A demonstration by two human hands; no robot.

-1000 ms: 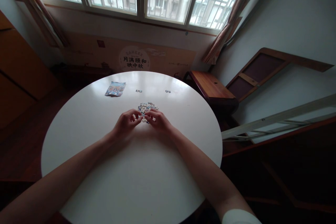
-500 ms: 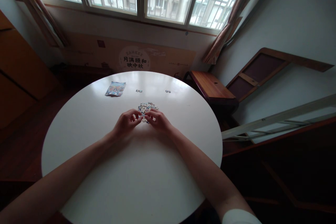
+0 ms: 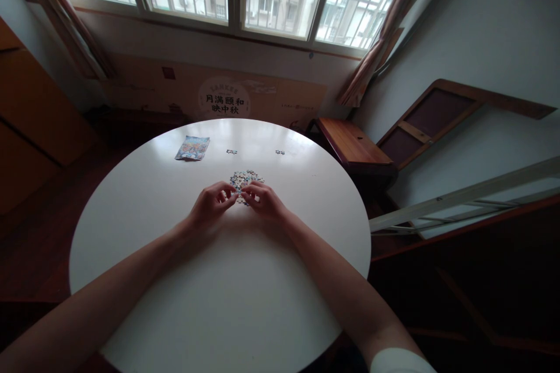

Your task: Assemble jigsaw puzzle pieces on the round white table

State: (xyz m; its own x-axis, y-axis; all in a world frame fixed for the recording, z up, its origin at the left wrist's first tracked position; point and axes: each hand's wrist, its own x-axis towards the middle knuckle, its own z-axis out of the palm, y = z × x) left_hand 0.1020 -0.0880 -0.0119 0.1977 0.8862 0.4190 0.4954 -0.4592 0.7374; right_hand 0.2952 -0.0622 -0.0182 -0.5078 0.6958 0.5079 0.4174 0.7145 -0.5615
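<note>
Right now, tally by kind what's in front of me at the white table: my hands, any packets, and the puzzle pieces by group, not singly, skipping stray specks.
Hands: 2, the left hand and the right hand
Main pile of puzzle pieces: 1
Small clusters beyond it: 2, a left cluster and a right cluster
Packet: 1
Total: 6

Lay there: one puzzle-piece pile (image 3: 247, 177), two smaller clusters (image 3: 231, 152) (image 3: 280, 152), one packet (image 3: 192, 148). Worked: two hands (image 3: 213, 197) (image 3: 266, 199).
</note>
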